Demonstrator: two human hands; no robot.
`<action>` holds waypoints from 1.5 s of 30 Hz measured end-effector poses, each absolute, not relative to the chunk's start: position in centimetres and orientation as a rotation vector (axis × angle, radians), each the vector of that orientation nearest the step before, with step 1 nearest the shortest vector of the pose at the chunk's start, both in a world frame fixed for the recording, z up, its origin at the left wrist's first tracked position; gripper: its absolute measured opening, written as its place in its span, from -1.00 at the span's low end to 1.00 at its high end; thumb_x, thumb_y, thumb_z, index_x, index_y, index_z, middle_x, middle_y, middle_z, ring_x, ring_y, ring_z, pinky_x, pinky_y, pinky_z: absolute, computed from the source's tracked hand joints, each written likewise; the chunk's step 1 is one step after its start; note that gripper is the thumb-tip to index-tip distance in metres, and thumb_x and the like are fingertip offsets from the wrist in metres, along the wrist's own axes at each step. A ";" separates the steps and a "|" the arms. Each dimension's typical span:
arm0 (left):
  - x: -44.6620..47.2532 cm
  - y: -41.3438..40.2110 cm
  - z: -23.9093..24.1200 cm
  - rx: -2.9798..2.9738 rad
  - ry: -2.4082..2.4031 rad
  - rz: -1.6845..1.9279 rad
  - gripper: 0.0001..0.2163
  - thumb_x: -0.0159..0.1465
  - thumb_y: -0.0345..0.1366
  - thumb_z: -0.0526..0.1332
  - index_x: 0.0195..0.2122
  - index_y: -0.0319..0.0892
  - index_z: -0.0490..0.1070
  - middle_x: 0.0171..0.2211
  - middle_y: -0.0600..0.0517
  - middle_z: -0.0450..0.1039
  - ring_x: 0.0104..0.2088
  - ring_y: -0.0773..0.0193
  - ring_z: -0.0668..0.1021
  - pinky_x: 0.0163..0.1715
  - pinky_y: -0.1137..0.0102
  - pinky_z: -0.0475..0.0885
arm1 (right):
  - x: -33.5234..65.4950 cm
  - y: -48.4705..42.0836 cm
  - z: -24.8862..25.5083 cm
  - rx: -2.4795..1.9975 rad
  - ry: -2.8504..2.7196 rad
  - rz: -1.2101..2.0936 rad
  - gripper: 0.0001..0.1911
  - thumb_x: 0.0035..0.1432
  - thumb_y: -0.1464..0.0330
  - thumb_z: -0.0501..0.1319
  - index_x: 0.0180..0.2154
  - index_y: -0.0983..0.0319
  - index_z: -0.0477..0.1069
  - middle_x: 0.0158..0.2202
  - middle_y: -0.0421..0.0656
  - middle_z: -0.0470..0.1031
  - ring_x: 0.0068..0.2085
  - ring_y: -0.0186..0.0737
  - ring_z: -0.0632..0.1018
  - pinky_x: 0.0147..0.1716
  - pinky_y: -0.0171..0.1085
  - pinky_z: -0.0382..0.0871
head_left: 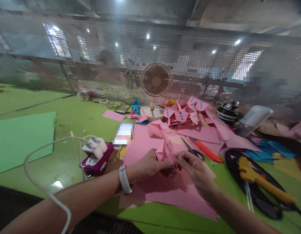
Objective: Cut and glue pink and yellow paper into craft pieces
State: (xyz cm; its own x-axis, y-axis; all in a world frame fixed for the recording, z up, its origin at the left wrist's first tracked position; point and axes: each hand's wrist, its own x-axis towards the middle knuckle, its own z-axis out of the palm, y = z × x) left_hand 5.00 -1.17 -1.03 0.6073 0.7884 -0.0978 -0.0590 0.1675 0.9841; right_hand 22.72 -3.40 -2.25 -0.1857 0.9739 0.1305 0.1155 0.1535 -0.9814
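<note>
My left hand (150, 164) is closed on a folded piece of pink paper (162, 146), which stands up from between thumb and fingers. Against its lower right edge, my right hand (193, 167) is pinched; whatever sits between those fingertips is too small and blurred to name. Both hands hover over large pink sheets (165, 191) spread on the green table. Just beyond the right hand lie dark-handled scissors (195, 152) and a red-orange utility knife (208, 151).
A small fan (156, 79) stands behind a heap of pink paper shapes (186, 109). To the right, a yellow glue gun (262, 182) rests on a black tray (232, 162). At left are a purple power strip (99, 165), a white cable (34, 151) crossing my left forearm, and green card (23, 139).
</note>
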 end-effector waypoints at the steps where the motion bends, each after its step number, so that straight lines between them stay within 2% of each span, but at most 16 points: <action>1: 5.0 -1.2 -1.0 1.269 0.693 0.673 -0.74 0.08 -0.14 0.30 -0.43 -0.30 0.52 -0.53 -0.05 0.54 -0.53 0.34 0.55 -0.42 0.43 0.46 | 23.0 -3.1 -2.2 -1.101 -1.452 1.165 -0.67 0.07 0.11 0.19 -0.50 0.23 0.32 -0.54 -0.26 0.31 -0.47 -0.34 0.32 -0.44 -0.34 0.21; 5: 4.9 -1.5 -0.9 1.234 0.611 0.610 -0.77 0.05 -0.18 0.32 -0.45 -0.29 0.46 -0.51 -0.05 0.54 -0.55 0.34 0.54 -0.44 0.42 0.45 | 25.1 -0.9 -1.7 -1.090 -1.132 1.078 -0.68 -0.03 0.14 0.29 -0.53 0.22 0.29 -0.61 -0.32 0.24 -0.57 -0.42 0.23 -0.56 -0.39 0.11; 10: 4.5 -0.5 -0.8 1.165 0.709 0.800 -0.84 0.12 -0.25 0.25 -0.43 -0.27 0.41 -0.54 -0.03 0.52 -0.55 0.32 0.54 -0.55 0.49 0.39 | 25.5 -0.6 -1.0 -1.049 -1.210 1.279 -0.74 -0.03 0.20 0.31 -0.51 0.24 0.35 -0.58 -0.27 0.32 -0.52 -0.42 0.32 -0.49 -0.41 0.19; 14: 3.7 1.1 -0.3 0.847 0.790 0.954 -0.79 0.21 -0.26 0.05 -0.32 -0.25 0.41 -0.43 -0.08 0.54 -0.45 0.27 0.57 -0.44 0.42 0.42 | 25.2 -1.3 -0.6 -0.987 -1.214 1.394 -0.76 -0.05 0.23 0.32 -0.51 0.24 0.35 -0.55 -0.27 0.35 -0.48 -0.41 0.37 -0.42 -0.39 0.26; 17: 3.3 1.8 0.0 0.737 0.698 1.005 -0.71 0.22 -0.12 0.01 -0.35 -0.24 0.39 -0.32 -0.14 0.54 -0.34 0.19 0.58 -0.30 0.30 0.44 | 25.7 -1.2 -0.4 -1.009 -1.295 1.434 -0.75 -0.07 0.23 0.32 -0.52 0.25 0.35 -0.54 -0.26 0.35 -0.48 -0.39 0.39 -0.43 -0.38 0.28; 19: 3.3 1.9 -0.1 0.742 0.681 1.032 -0.70 0.19 -0.09 0.07 -0.36 -0.24 0.38 -0.34 -0.12 0.53 -0.32 0.15 0.57 -0.29 0.27 0.43 | 26.1 -0.9 -0.6 -1.044 -1.336 1.430 -0.74 -0.06 0.23 0.32 -0.53 0.25 0.34 -0.56 -0.27 0.34 -0.49 -0.39 0.38 -0.46 -0.38 0.26; 23: 3.5 1.7 -0.5 0.867 0.817 1.139 -0.82 0.09 -0.25 0.26 -0.31 -0.22 0.39 -0.37 -0.01 0.51 -0.39 0.24 0.55 -0.38 0.34 0.45 | 26.4 0.0 -1.6 -1.091 -1.197 1.322 -0.73 -0.06 0.18 0.31 -0.48 0.24 0.34 -0.58 -0.29 0.31 -0.55 -0.41 0.32 -0.54 -0.39 0.19; 28: 3.5 1.6 -0.9 1.096 0.799 1.080 -0.77 0.10 -0.27 0.28 -0.23 -0.18 0.35 -0.33 0.02 0.48 -0.39 0.33 0.51 -0.39 0.41 0.46 | 26.3 0.5 -2.2 -1.146 -1.107 1.198 -0.68 -0.04 0.10 0.27 -0.45 0.22 0.31 -0.60 -0.29 0.27 -0.60 -0.41 0.25 -0.62 -0.39 0.12; 31: 3.6 1.5 -0.8 1.175 0.796 1.041 -0.62 0.14 -0.26 0.25 -0.03 -0.14 0.25 -0.32 0.02 0.47 -0.39 0.32 0.52 -0.38 0.38 0.47 | 26.0 0.3 -1.8 -1.136 -1.123 1.156 -0.69 0.02 0.09 0.22 -0.40 0.22 0.34 -0.56 -0.29 0.28 -0.57 -0.41 0.27 -0.60 -0.40 0.15; 33: 3.6 1.5 -0.7 1.194 0.806 1.015 -0.51 0.15 -0.26 0.23 0.10 -0.07 0.13 -0.30 0.02 0.47 -0.40 0.31 0.53 -0.39 0.36 0.47 | 25.8 0.1 -1.5 -1.131 -1.147 1.132 -0.68 0.02 0.12 0.23 -0.26 0.20 0.36 -0.49 -0.27 0.34 -0.53 -0.41 0.32 -0.56 -0.41 0.20; 35: 3.6 1.5 -0.6 1.198 0.826 1.008 -0.46 0.16 -0.26 0.23 0.15 -0.01 0.04 -0.28 0.03 0.47 -0.42 0.31 0.54 -0.39 0.35 0.48 | 25.7 0.1 -1.5 -1.119 -1.189 1.101 -0.55 -0.03 0.17 0.29 -0.11 0.18 0.32 -0.32 -0.21 0.41 -0.41 -0.37 0.41 -0.46 -0.40 0.29; 37: 3.6 1.5 -0.6 1.208 0.855 1.023 -0.48 0.16 -0.25 0.22 0.13 -0.03 0.07 -0.29 0.03 0.46 -0.43 0.29 0.55 -0.39 0.33 0.48 | 25.8 0.3 -1.9 -1.115 -1.256 1.067 -0.43 -0.10 0.21 0.33 -0.02 0.17 0.27 -0.17 -0.14 0.41 -0.29 -0.31 0.46 -0.35 -0.34 0.36; 39: 3.6 1.5 -0.6 1.226 0.887 1.030 -0.52 0.15 -0.23 0.23 0.08 -0.08 0.12 -0.32 0.03 0.45 -0.44 0.29 0.55 -0.39 0.33 0.48 | 25.9 0.6 -2.4 -1.159 -1.327 1.014 -0.44 -0.12 0.22 0.34 -0.05 0.20 0.31 -0.19 -0.13 0.44 -0.31 -0.28 0.48 -0.34 -0.29 0.39; 42: 3.6 1.6 -0.9 1.295 0.912 1.020 -0.57 0.16 -0.20 0.22 0.03 -0.13 0.16 -0.34 0.02 0.44 -0.44 0.29 0.54 -0.39 0.34 0.46 | 26.1 1.0 -2.9 -1.260 -1.379 0.888 -0.59 -0.10 0.20 0.31 -0.19 0.26 0.41 -0.31 -0.12 0.49 -0.38 -0.25 0.48 -0.39 -0.26 0.39; 45: 3.3 1.9 -1.2 1.424 0.935 1.040 -0.60 0.17 -0.19 0.21 0.00 -0.15 0.21 -0.30 -0.01 0.43 -0.36 0.26 0.52 -0.35 0.35 0.44 | 26.1 1.1 -2.9 -1.260 -1.382 0.851 -0.64 -0.05 0.18 0.27 -0.22 0.25 0.42 -0.26 -0.10 0.50 -0.32 -0.22 0.51 -0.32 -0.23 0.39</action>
